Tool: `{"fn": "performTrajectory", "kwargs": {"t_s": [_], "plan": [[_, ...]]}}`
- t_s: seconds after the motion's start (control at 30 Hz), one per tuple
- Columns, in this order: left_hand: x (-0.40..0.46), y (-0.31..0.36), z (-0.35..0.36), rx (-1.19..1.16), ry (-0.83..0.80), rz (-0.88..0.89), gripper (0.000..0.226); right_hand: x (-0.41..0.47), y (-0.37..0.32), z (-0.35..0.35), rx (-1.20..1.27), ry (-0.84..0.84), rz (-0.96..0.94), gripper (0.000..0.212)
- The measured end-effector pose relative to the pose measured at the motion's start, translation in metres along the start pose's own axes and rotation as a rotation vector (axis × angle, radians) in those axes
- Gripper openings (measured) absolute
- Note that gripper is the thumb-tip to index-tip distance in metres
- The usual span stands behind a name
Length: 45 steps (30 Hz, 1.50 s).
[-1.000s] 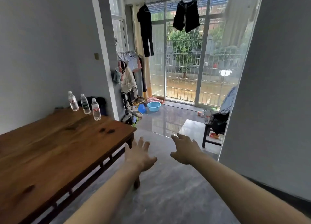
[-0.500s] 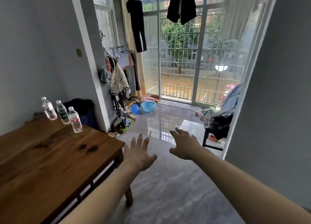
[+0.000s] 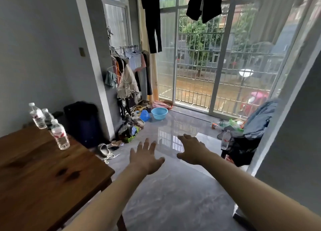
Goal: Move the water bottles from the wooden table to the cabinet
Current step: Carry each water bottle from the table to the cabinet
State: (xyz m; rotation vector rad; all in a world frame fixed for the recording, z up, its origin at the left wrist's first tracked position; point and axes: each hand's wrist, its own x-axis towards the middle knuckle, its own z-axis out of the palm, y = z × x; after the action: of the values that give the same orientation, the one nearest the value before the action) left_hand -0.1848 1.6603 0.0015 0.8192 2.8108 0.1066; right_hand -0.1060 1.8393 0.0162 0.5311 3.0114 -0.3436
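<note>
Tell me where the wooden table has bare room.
The wooden table is bare from the water bottles at its far edge down to its near corner. The crowded spot is that far edge, where the three bottles cluster.

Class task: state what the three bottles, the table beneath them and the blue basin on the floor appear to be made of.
Three clear water bottles: likely thin plastic, see-through. Brown wooden table: wood, visible grain and dark knots. Round light-blue basin: probably moulded plastic, smooth, uniform colour.
</note>
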Motion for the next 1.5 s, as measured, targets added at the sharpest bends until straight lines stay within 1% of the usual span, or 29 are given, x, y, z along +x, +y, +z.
{"fn": "performTrajectory", "kwargs": {"t_s": [0.17, 0.33, 0.57, 0.7, 0.93, 1.23, 1.3, 1.4, 1.5], "plan": [[0.056, -0.003, -0.015, -0.002, 0.038, -0.033, 0.082, 0.063, 0.002, 0.0, 0.012, -0.015, -0.048, 0.083], [0.117, -0.025, -0.019, 0.015, 0.021, -0.093, 0.083, 0.136, -0.005, -0.001, 0.006, -0.015, -0.101, 0.082], [0.213, -0.086, -0.031, 0.014, 0.018, -0.18, 0.081, 0.257, -0.035, 0.003, -0.042, -0.059, -0.156, 0.082], [0.267, -0.119, -0.038, -0.006, 0.022, -0.226, 0.081, 0.327, -0.056, -0.004, -0.046, -0.038, -0.178, 0.081], [0.332, -0.162, -0.039, -0.024, -0.019, -0.274, 0.082, 0.408, -0.083, 0.004, -0.072, -0.119, -0.237, 0.079], [0.415, -0.21, -0.036, -0.037, -0.042, -0.388, 0.08, 0.516, -0.11, 0.013, -0.089, -0.144, -0.379, 0.076], [0.436, -0.216, -0.038, -0.044, -0.04, -0.424, 0.08, 0.545, -0.111, 0.012, -0.086, -0.15, -0.419, 0.074], [0.464, -0.228, -0.045, -0.075, -0.033, -0.476, 0.08, 0.591, -0.118, 0.005, -0.084, -0.169, -0.473, 0.079], [0.49, -0.244, -0.053, -0.08, -0.025, -0.545, 0.08, 0.633, -0.137, 0.001, -0.08, -0.185, -0.561, 0.075]]}}
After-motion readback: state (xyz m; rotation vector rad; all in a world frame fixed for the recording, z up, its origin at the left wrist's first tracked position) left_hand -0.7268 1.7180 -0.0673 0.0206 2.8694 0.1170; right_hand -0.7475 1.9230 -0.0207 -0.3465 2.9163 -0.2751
